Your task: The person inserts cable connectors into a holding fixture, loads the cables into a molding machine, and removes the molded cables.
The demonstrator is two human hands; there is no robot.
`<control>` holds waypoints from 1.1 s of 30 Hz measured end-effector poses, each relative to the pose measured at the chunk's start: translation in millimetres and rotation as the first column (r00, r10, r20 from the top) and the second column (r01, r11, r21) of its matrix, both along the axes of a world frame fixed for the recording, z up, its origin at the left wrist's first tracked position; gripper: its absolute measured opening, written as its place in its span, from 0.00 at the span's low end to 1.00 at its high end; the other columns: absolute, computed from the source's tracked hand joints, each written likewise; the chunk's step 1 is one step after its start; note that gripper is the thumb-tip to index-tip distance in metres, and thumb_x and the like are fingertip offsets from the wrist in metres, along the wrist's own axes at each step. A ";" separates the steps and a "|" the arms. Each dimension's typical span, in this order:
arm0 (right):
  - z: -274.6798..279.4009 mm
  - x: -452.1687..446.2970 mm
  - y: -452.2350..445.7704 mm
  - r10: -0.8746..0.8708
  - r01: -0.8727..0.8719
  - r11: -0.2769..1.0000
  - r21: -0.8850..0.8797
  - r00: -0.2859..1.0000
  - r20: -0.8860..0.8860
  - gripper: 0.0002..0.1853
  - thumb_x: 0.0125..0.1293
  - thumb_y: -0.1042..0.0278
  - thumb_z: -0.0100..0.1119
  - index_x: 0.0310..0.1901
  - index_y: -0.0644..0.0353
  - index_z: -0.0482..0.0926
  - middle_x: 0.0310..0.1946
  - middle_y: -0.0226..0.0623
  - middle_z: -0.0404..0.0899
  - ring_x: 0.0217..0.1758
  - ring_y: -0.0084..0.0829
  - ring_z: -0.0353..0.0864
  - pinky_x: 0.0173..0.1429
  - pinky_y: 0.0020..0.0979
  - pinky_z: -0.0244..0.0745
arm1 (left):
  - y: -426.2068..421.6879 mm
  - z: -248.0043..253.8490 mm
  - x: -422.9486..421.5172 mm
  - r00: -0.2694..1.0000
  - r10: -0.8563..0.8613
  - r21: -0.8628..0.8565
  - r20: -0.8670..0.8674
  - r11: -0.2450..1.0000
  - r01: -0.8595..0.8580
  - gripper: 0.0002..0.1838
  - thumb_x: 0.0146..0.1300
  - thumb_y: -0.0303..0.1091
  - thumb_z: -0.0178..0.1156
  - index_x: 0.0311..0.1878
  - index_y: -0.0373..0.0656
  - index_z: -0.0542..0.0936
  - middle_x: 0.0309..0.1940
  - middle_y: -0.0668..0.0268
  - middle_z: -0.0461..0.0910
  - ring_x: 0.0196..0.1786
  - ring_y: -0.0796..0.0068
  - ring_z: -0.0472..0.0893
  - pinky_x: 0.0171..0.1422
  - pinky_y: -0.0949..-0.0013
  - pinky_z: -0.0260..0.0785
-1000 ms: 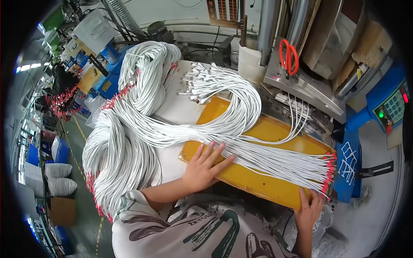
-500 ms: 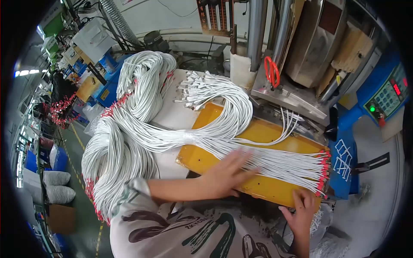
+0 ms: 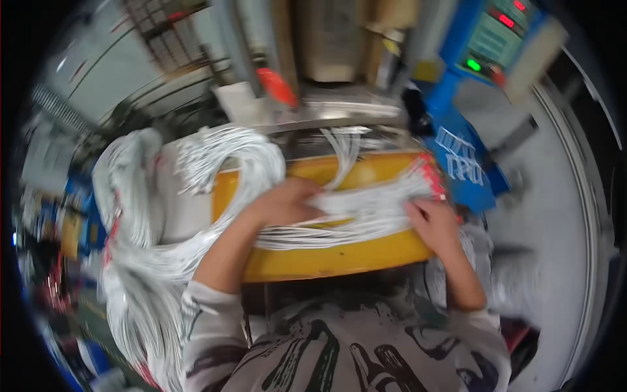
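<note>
Many white cables point(image 3: 372, 206) with red ends point(image 3: 431, 176) lie across a yellow board point(image 3: 307, 266). My left hand point(image 3: 292, 201) is over the middle of the cables, its fingers closed around part of the bundle. Near the red ends, my right hand point(image 3: 436, 225) has its bent fingers against the bundle's edge and appears to grip it. Blur hides the exact finger contact. Below my left hand, several cables run apart from the upper bundle. The other part of the bundle curls back to white connectors point(image 3: 196, 160) at the left.
A press with a metal plate point(image 3: 339, 111) stands behind the board, with red-handled scissors point(image 3: 277, 87) on it. A few short cables point(image 3: 343, 153) lie near it. Large cable coils point(image 3: 130, 189) fill the left side. A blue control panel point(image 3: 493, 42) stands at the back right.
The view has swung to the right and is blurred. My left hand has closed on the cables it was sweeping over. My right hand has moved from the board's front edge onto the cables.
</note>
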State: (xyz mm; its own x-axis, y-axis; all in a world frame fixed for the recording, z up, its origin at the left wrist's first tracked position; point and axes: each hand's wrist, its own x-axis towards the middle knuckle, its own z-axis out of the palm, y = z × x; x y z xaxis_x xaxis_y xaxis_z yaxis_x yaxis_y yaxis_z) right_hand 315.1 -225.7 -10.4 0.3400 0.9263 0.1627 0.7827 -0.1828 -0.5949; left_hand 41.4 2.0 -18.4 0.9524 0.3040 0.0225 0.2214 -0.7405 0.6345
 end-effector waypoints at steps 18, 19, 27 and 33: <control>31.8 11.4 21.7 0.209 -0.170 0.977 -0.130 0.883 0.419 0.23 0.59 0.46 0.72 0.47 0.55 0.85 0.45 0.37 0.85 0.59 0.43 0.79 0.67 0.51 0.68 | -8.3 -11.3 1.9 0.915 0.404 -0.474 -0.021 0.802 -0.365 0.09 0.72 0.29 0.64 0.47 0.33 0.82 0.39 0.67 0.86 0.42 0.82 0.83 0.49 0.76 0.75; 34.8 -4.0 7.1 0.307 -0.228 0.916 -0.332 0.928 0.211 0.22 0.61 0.44 0.70 0.44 0.56 0.85 0.45 0.38 0.84 0.55 0.43 0.81 0.62 0.47 0.73 | -10.2 -11.8 0.9 0.915 0.404 -0.608 0.000 0.726 -0.321 0.08 0.73 0.29 0.63 0.47 0.33 0.82 0.40 0.67 0.86 0.42 0.82 0.83 0.50 0.75 0.75; -1.7 -42.6 35.6 0.365 -0.414 0.898 0.152 0.891 0.269 0.17 0.69 0.48 0.63 0.44 0.55 0.83 0.43 0.35 0.82 0.47 0.40 0.84 0.53 0.42 0.79 | 1.0 -15.0 -7.7 0.944 0.321 -0.871 0.080 0.482 -0.090 0.08 0.77 0.29 0.57 0.46 0.34 0.81 0.39 0.69 0.84 0.42 0.81 0.80 0.48 0.75 0.72; -18.7 3.9 71.4 0.176 -0.086 0.972 -0.219 0.886 0.429 0.15 0.73 0.53 0.59 0.51 0.55 0.81 0.45 0.36 0.82 0.49 0.40 0.83 0.51 0.40 0.81 | -29.0 34.4 -14.7 0.921 0.387 -0.585 0.047 0.758 -0.289 0.07 0.74 0.29 0.60 0.45 0.35 0.82 0.37 0.67 0.84 0.39 0.80 0.80 0.45 0.73 0.73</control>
State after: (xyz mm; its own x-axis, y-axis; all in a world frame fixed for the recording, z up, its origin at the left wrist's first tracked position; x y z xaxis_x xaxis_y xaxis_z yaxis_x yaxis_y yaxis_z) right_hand 319.0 -154.3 -29.0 0.1471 0.9854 0.0853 0.9803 -0.1338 -0.1452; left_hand 26.7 -27.1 16.0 0.7832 0.6110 -0.1153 0.2518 -0.1421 0.9573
